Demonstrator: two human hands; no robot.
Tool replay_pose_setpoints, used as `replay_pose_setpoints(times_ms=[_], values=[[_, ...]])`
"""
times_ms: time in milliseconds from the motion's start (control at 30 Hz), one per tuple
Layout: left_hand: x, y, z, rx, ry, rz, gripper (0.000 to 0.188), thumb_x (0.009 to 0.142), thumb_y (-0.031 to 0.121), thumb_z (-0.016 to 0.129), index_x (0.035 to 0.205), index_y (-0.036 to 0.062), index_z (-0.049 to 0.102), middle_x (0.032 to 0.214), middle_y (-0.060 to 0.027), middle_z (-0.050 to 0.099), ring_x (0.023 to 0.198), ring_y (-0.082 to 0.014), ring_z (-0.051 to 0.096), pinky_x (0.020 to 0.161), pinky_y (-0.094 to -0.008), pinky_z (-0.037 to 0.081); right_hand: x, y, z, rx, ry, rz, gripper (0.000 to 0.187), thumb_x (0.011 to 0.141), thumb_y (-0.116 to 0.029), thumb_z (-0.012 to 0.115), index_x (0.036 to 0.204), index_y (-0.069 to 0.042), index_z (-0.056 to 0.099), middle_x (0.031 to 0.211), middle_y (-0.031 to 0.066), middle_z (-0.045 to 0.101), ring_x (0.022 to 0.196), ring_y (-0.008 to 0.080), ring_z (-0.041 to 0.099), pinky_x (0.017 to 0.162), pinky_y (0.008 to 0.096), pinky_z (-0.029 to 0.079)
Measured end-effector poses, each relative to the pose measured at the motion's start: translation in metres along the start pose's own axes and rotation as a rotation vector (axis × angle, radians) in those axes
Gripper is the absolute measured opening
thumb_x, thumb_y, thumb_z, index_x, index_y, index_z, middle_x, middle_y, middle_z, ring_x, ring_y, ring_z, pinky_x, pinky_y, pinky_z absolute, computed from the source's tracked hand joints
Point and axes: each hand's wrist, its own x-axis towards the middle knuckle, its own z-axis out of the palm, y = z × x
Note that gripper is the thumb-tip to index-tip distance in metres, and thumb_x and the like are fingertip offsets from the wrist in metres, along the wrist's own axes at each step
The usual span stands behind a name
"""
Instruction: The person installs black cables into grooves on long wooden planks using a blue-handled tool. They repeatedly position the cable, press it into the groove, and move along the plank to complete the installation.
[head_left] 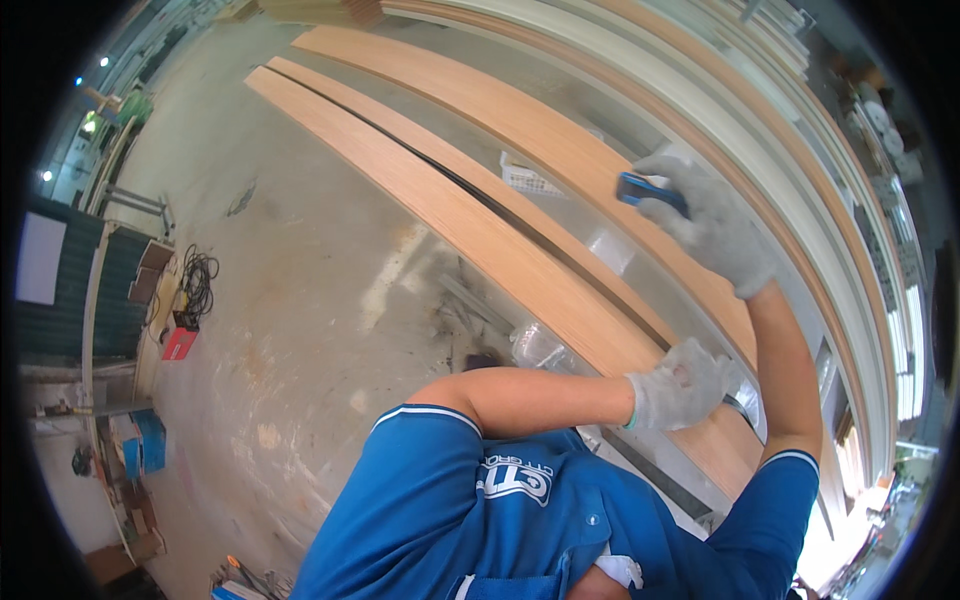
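My right hand (705, 215), in a grey work glove, is raised over the far wood-coloured board (500, 120). Its fingers are closed round a small blue-and-black hand tool (650, 192), whose exact kind I cannot make out. Lower down, my gloved left hand (685, 385) rests with curled fingers at the near long board (480, 220). A dark, shiny curved piece (737, 406) shows beside its fingers; whether the hand grips it is hidden. A narrower board (450, 165) lies alongside the near one, with a dark gap between them.
Long white and brown profiles (740, 110) are stacked along the right. Beyond the narrow board is a white basket (528, 175). Clear plastic wrap (540, 345) lies by the near board. On the left are coiled black cable (200, 275) and a red box (180, 343).
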Motion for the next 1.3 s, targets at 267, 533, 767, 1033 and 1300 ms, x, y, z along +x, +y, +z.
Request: replay_pose_setpoints(times_ms=[267,533,767,1033,1300], values=[[-0.008,-0.01,0.029,-0.539,0.175,0.163,0.022,0.093,0.022,0.057,0.101,0.0063,0.071,0.089,-0.0057,0.069,0.087,-0.028,0.066,0.084,-0.0415,0.052,0.166,-0.068,0.108,-0.011,-0.063,-0.326,0.031,0.096,-0.04,0.064,0.117,-0.018,0.069,0.083,0.0135,0.073,0.077,0.0327,0.071,0.074,0.0428,0.055],[0.011,0.004,0.08,-2.772,0.153,-0.165,0.031,0.103,0.033,0.054,0.102,0.0066,0.071,0.103,-0.0058,0.073,0.098,-0.0242,0.069,0.092,-0.038,0.054,0.219,-0.114,0.13,-0.183,-0.178,-0.462,0.027,0.099,-0.038,0.059,0.111,-0.015,0.067,0.088,0.0146,0.072,0.087,0.0347,0.071,0.076,0.0502,0.055],[0.016,-0.014,0.051,-0.161,0.17,0.177,0.019,0.083,0.013,0.064,0.096,-0.0003,0.067,0.082,-0.0147,0.071,0.078,-0.0323,0.072,0.071,-0.0405,0.056,0.109,-0.038,0.101,-0.106,-0.126,-0.698,0.022,0.099,-0.032,0.061,0.104,-0.011,0.063,0.071,0.0134,0.067,0.067,0.0326,0.068,0.06,0.045,0.053],[0.006,-0.022,0.021,-0.281,0.249,0.228,0.01,0.074,0.013,0.067,0.076,0.0029,0.067,0.083,-0.0143,0.065,0.081,-0.0329,0.069,0.073,-0.042,0.055,-0.055,0.012,0.024,0.004,-0.281,-0.539,0.024,0.091,-0.021,0.071,0.113,-0.011,0.07,0.086,0.0109,0.072,0.074,0.0287,0.07,0.063,0.0391,0.054],[0.009,-0.022,0.032,-0.276,0.159,0.185,0.015,0.071,0.018,0.07,0.079,0.0045,0.071,0.093,-0.014,0.068,0.09,-0.0333,0.07,0.08,-0.0412,0.056,0.054,-0.025,0.091,-0.091,-0.063,-0.553,0.029,0.097,-0.032,0.067,0.12,-0.016,0.07,0.097,0.0127,0.075,0.077,0.0295,0.072,0.064,0.0378,0.055]])
